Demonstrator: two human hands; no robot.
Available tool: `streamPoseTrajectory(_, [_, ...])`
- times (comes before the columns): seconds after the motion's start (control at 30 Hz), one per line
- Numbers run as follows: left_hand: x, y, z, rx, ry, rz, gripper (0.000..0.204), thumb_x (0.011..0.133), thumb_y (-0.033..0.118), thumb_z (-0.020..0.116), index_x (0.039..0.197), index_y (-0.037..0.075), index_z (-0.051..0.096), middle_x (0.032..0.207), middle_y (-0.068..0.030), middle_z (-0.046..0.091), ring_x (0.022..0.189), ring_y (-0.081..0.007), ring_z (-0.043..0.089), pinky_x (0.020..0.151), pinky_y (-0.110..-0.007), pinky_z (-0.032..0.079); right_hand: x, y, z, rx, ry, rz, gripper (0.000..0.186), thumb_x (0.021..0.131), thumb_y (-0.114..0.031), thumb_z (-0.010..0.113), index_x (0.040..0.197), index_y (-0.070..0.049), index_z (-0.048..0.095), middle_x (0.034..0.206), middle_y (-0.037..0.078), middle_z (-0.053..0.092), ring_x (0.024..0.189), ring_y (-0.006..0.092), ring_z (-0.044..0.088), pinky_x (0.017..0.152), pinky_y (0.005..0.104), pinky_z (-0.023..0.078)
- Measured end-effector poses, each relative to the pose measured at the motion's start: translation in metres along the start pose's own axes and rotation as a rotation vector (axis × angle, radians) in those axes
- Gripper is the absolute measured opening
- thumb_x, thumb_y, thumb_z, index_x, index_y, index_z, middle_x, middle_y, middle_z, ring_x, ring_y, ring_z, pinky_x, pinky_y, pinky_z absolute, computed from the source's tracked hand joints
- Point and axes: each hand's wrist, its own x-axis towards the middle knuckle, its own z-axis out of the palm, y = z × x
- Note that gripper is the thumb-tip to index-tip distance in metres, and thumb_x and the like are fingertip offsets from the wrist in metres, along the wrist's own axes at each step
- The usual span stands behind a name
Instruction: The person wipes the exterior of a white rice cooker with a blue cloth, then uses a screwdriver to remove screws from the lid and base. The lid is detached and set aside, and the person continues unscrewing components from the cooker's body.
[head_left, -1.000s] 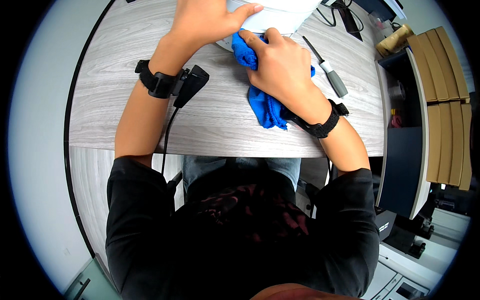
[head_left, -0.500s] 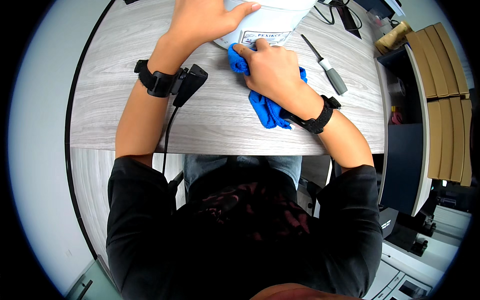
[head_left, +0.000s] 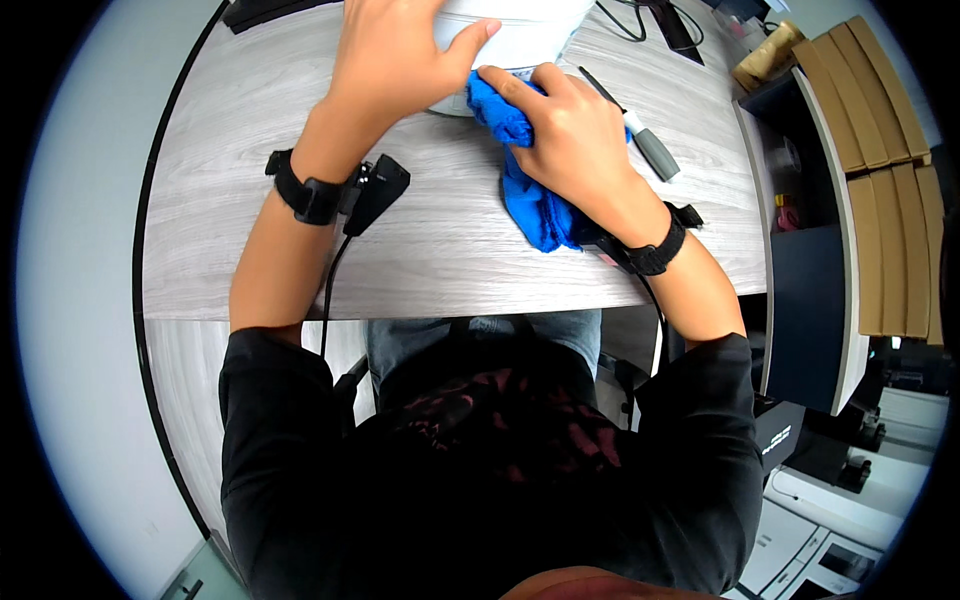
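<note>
Head view: right hand [head_left: 575, 130] grasping bunched blue cloth [head_left: 500, 110] against lower front of white container [head_left: 525, 40], far side of desk [head_left: 440, 265]. Left hand [head_left: 400, 60] at container's left, thumb spread; fingertips cropped, cannot tell grip.

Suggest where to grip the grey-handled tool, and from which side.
Probably the grey handle, pinched across its middle, coming from the right: it's the thickest part and its end angles back toward the person, while the right hand and blue cloth crowd the left.
</note>
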Motion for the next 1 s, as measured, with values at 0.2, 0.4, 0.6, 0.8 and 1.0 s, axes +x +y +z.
streamPoseTrajectory(0.2, [-0.003, 0.013, 0.008, -0.004, -0.05, -0.006, 0.05, 0.07, 0.009, 0.078, 0.118, 0.003, 0.066, 0.124, -0.0183, 0.061, 0.118, -0.0405, 0.053, 0.103, -0.05, 0.04, -0.009, 0.016, 0.003, -0.008, 0.057, 0.058, 0.062, 0.067, -0.011, 0.079, 0.126, -0.026, 0.066, 0.084, 0.007, 0.059, 0.074, 0.0274, 0.067, 0.059, 0.0394, 0.056])
streamPoseTrajectory(0.4, [-0.002, 0.013, 0.009, -0.001, -0.033, 0.005, 0.048, 0.069, 0.006, 0.078, 0.116, 0.002, 0.067, 0.121, -0.0175, 0.063, 0.116, -0.0398, 0.054, 0.101, -0.048, 0.043, -0.02, 0.042, -0.006, -0.029, 0.116, 0.183, 0.059, 0.065, -0.009, 0.08, 0.121, -0.018, 0.066, 0.084, 0.006, 0.059, 0.074, 0.0268, 0.067, 0.058, 0.0383, 0.055])
streamPoseTrajectory(0.6, [-0.006, 0.003, 0.013, -0.004, -0.043, 0.032, 0.044, 0.079, 0.011, 0.077, 0.122, 0.009, 0.069, 0.126, -0.0106, 0.066, 0.121, -0.0322, 0.054, 0.104, -0.042, 0.042, -0.011, 0.026, -0.002, 0.012, 0.151, 0.006, 0.059, 0.065, -0.008, 0.081, 0.12, -0.02, 0.065, 0.084, 0.006, 0.057, 0.075, 0.0261, 0.065, 0.059, 0.0379, 0.054])
streamPoseTrajectory(0.8, [0.0, 0.007, 0.007, -0.033, -0.058, 0.019, 0.045, 0.074, 0.008, 0.079, 0.117, 0.005, 0.068, 0.12, -0.0139, 0.066, 0.115, -0.035, 0.056, 0.101, -0.044, 0.044, -0.01, 0.023, 0.0, 0.022, 0.092, 0.016, 0.063, 0.062, -0.011, 0.085, 0.121, -0.022, 0.067, 0.087, 0.006, 0.058, 0.079, 0.025, 0.065, 0.062, 0.0374, 0.055])
streamPoseTrajectory(1.0, [0.003, 0.01, 0.005, -0.038, -0.03, 0.039, 0.045, 0.069, 0.005, 0.081, 0.112, 0.001, 0.068, 0.115, -0.0172, 0.065, 0.11, -0.0381, 0.058, 0.098, -0.046, 0.046, -0.019, 0.047, 0.002, 0.059, 0.113, 0.122, 0.054, 0.068, -0.011, 0.081, 0.119, -0.025, 0.073, 0.085, 0.006, 0.058, 0.072, 0.0285, 0.064, 0.06, 0.0394, 0.055])
